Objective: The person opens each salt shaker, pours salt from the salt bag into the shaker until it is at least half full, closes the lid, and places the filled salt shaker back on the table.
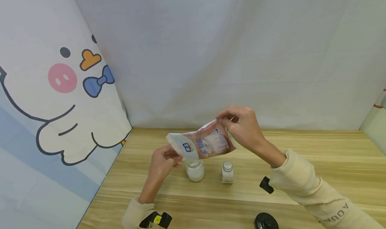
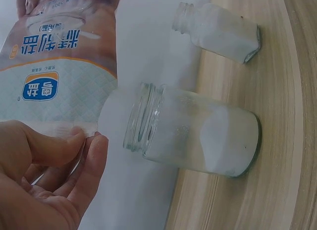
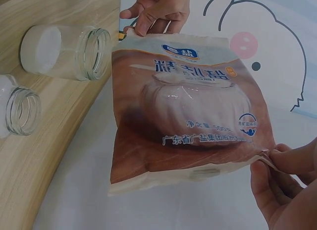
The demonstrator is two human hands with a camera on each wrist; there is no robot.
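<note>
My left hand [image 1: 163, 163] pinches one end of a salt bag [image 1: 208, 140], the pale end with the blue logo. At the opposite end, my right hand [image 1: 242, 126] pinches a corner between thumb and fingers. The bag is held tilted in the air, its pale end lower. Just under that end stands a round glass jar [image 2: 198, 131], uncapped, with a sloping heap of white salt inside. Beside the jar, a smaller square glass bottle [image 2: 223, 31], also uncapped, is nearly full of white grains. Whether salt is flowing from the bag I cannot tell.
A round black lid [image 1: 266, 220] lies near the table's front edge. Behind the wooden table [image 1: 316, 175] hangs a pale curtain [image 1: 226, 54], and a cartoon-printed cloth [image 1: 75, 105] covers the left side. At the far right edge part of a red-and-white object [image 1: 380, 100] shows.
</note>
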